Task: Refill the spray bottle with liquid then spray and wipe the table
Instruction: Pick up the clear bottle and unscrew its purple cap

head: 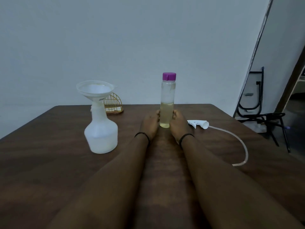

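Both hands on the refill bottle, cap on, funnel waiting.

We see the clear bottle upright mid-bench, half full of yellowish liquid, our left hand and right hand cupping its base, fingers closed lightly against it. The spray bottle stands to the left with a funnel seated in its neck; its trigger head lies right. We'd steady low, twist off the purple cap, then pour slowly into the funnel's centre.
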